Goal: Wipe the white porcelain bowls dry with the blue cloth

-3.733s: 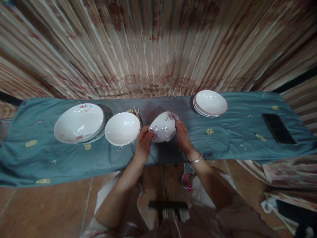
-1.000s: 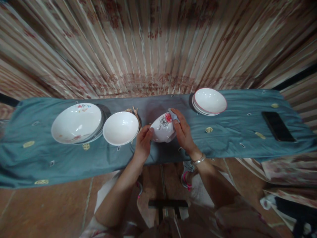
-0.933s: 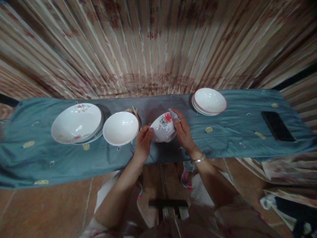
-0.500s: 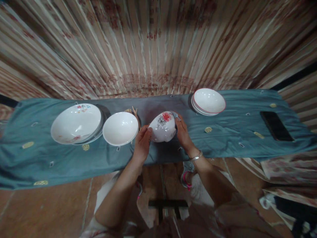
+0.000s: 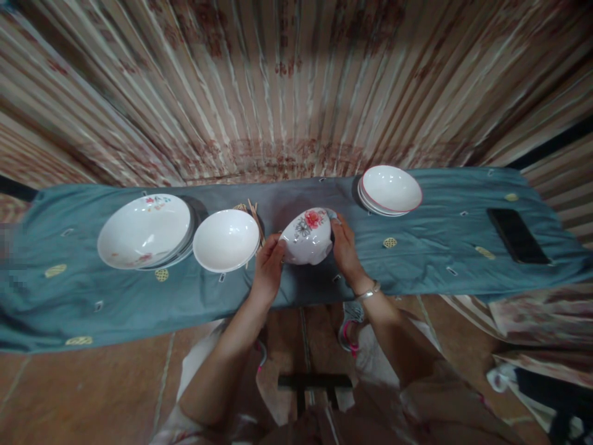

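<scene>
A white bowl (image 5: 307, 241) with a red flower on its outer side is held tilted above the middle of the table, its outside facing me. My left hand (image 5: 269, 259) is closed on its left rim. On the opposite side, my right hand (image 5: 345, 247) grips the bowl, the fingers partly hidden behind it. A small bluish-grey patch shows by the right fingertips; I cannot tell what it is. Left of the held bowl sits a plain white bowl (image 5: 226, 240), with wooden chopsticks (image 5: 256, 219) partly behind it.
Large flower-patterned bowls (image 5: 143, 232) are stacked at the left. Red-rimmed bowls (image 5: 391, 188) form a stack at the back right. A black phone (image 5: 517, 236) lies on the right of the teal tablecloth (image 5: 426, 259). A pleated curtain (image 5: 296, 111) hangs behind the table.
The flowered bowl and both hands have shifted very slightly to the right. Both hands keep their hold on it.
</scene>
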The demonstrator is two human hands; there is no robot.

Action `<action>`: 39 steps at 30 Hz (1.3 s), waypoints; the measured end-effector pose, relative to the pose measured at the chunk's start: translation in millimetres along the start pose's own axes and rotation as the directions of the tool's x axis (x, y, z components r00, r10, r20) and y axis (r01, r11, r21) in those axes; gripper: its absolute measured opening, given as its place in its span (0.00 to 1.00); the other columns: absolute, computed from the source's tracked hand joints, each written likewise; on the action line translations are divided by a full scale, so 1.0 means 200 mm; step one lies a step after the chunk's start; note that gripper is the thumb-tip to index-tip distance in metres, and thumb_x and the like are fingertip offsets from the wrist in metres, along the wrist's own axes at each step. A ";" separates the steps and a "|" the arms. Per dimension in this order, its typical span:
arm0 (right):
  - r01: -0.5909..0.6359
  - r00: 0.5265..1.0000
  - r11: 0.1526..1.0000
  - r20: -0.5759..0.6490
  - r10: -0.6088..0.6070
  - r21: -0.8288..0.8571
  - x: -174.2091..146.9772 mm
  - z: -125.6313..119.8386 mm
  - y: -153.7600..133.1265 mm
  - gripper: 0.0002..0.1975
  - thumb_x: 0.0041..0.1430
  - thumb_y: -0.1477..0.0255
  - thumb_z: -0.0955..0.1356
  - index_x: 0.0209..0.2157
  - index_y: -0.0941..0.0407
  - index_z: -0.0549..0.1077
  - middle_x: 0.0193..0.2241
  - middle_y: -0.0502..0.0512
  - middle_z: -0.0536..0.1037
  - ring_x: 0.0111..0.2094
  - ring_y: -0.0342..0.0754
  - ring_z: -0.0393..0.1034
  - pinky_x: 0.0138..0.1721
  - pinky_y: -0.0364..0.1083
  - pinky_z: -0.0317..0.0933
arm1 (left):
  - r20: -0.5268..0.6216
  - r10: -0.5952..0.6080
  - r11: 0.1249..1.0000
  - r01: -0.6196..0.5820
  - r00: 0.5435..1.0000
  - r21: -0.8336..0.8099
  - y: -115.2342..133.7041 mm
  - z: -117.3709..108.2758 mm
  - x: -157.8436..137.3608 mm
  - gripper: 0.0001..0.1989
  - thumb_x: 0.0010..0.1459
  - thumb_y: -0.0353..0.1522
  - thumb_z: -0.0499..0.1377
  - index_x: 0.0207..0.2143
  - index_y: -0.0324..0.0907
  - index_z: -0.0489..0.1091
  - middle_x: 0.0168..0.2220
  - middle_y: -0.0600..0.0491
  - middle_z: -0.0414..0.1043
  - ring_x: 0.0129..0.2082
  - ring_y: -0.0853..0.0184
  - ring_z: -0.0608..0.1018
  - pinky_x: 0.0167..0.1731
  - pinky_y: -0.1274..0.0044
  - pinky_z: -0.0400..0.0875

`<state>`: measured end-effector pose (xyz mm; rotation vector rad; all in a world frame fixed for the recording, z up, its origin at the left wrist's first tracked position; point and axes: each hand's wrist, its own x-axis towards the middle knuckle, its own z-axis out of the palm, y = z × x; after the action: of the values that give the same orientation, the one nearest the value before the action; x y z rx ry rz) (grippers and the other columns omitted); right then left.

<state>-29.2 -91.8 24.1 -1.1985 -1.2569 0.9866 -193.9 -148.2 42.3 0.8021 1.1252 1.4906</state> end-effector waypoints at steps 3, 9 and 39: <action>0.051 0.999 0.998 -0.006 -0.051 -0.028 0.01 -0.02 -0.01 0.25 0.65 0.50 0.61 0.50 0.54 0.75 0.51 0.58 0.80 0.52 0.52 0.72 0.59 0.52 0.63 | 0.019 -0.012 1.000 0.012 1.000 0.002 0.00 0.01 -0.01 0.16 0.51 0.46 0.67 0.29 0.43 0.74 0.25 0.57 0.65 0.26 0.72 0.64 0.26 0.79 0.60; 0.122 0.992 0.989 -0.019 -0.124 -0.084 0.02 -0.05 -0.03 0.25 0.67 0.51 0.60 0.52 0.53 0.73 0.51 0.58 0.79 0.52 0.52 0.72 0.58 0.52 0.63 | 0.029 -0.026 0.998 0.025 0.999 0.049 -0.02 0.00 -0.01 0.14 0.52 0.44 0.67 0.29 0.43 0.74 0.27 0.56 0.66 0.29 0.70 0.66 0.29 0.80 0.63; 0.427 0.904 0.845 0.181 -0.388 -0.321 -0.07 -0.03 -0.10 0.24 0.73 0.62 0.55 0.64 0.53 0.64 0.63 0.61 0.68 0.67 0.53 0.58 0.69 0.59 0.53 | 0.022 0.107 0.980 -0.109 0.994 0.165 0.07 0.01 -0.02 0.16 0.54 0.42 0.66 0.39 0.42 0.81 0.40 0.49 0.82 0.40 0.61 0.80 0.44 0.72 0.73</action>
<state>-26.8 -109.2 42.4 -1.0845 -1.7472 0.5249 -195.9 -151.9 55.9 1.0000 1.2250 1.4917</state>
